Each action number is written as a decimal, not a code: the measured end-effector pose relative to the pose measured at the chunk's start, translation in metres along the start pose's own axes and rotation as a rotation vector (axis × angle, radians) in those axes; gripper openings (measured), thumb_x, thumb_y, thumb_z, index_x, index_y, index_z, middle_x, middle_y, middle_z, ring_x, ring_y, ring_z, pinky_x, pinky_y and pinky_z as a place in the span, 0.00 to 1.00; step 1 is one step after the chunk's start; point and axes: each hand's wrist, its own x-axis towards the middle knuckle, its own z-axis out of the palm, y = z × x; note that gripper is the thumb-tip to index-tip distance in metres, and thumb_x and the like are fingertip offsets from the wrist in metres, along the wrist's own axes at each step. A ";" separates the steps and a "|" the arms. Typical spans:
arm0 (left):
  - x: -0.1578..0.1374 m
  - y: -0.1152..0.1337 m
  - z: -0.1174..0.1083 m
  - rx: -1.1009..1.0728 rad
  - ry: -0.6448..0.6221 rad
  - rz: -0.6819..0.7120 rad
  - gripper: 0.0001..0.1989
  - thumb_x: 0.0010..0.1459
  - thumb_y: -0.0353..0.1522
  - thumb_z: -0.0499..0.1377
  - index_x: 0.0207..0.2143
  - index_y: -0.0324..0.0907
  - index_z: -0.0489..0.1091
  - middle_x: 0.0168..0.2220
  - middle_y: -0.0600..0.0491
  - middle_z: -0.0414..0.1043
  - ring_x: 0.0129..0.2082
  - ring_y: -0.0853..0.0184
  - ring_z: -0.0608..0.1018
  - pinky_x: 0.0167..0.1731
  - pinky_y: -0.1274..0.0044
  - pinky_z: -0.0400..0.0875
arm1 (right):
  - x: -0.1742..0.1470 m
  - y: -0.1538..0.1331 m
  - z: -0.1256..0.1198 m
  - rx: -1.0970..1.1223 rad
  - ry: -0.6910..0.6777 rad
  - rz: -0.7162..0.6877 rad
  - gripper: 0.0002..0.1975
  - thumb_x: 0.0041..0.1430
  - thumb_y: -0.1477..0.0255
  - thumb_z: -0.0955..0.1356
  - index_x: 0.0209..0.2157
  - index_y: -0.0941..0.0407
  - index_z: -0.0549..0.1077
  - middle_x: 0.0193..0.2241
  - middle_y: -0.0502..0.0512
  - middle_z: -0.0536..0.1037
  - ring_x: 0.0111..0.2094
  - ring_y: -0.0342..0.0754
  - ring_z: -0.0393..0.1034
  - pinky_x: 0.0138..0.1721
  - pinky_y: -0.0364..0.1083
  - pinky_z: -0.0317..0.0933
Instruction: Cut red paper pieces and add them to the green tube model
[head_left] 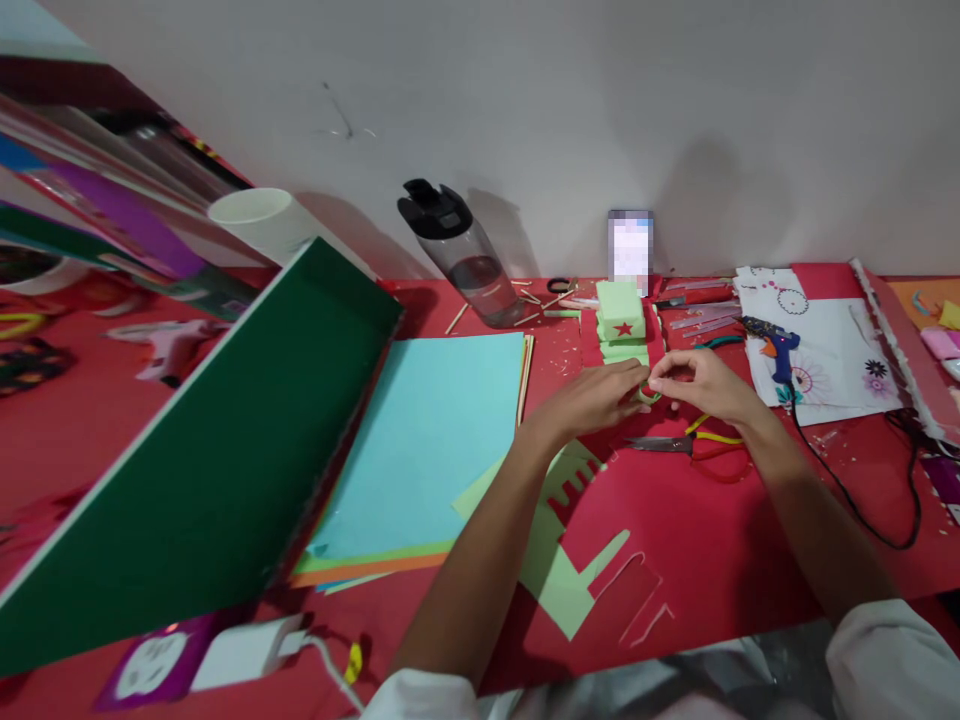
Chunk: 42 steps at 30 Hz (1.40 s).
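My left hand (606,395) is closed, its fingertips on a small curled strip of light green paper (649,394). From the other side my right hand (703,382) pinches near the same strip, thumb and forefinger meeting. Just beyond my hands stands a light green paper box shape (621,305) with a red star on its front, above a folded green paper piece (624,352). Scissors (675,443) with yellow and red handles lie beneath my right hand, blades pointing left. Cut light green paper (559,580) with notched edges lies near my left forearm.
Coloured paper sheets (442,430) are stacked left of my arm, beside a slanting green board (202,470). A water bottle (480,270) and a lit phone (630,248) stand by the wall. To the right lies a blue glue gun (781,350) with its black cord.
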 end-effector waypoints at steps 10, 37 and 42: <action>0.000 -0.001 0.002 0.004 0.019 0.018 0.09 0.70 0.38 0.57 0.49 0.43 0.69 0.45 0.46 0.74 0.40 0.60 0.76 0.35 0.72 0.66 | 0.001 -0.006 -0.003 0.084 0.023 0.041 0.12 0.51 0.63 0.78 0.31 0.57 0.79 0.25 0.50 0.79 0.20 0.41 0.70 0.23 0.42 0.66; -0.011 -0.007 -0.009 -0.256 0.104 0.039 0.18 0.68 0.43 0.63 0.54 0.45 0.69 0.49 0.47 0.76 0.44 0.59 0.78 0.44 0.68 0.72 | 0.002 -0.005 -0.004 0.114 0.071 0.004 0.13 0.51 0.62 0.78 0.31 0.56 0.80 0.26 0.51 0.80 0.23 0.43 0.71 0.27 0.44 0.67; -0.011 -0.006 -0.009 -0.298 0.253 0.082 0.17 0.68 0.44 0.64 0.54 0.47 0.71 0.48 0.49 0.78 0.43 0.61 0.78 0.46 0.68 0.73 | 0.004 -0.002 -0.003 0.195 0.099 -0.044 0.16 0.50 0.61 0.79 0.35 0.55 0.78 0.28 0.50 0.80 0.25 0.44 0.72 0.32 0.45 0.70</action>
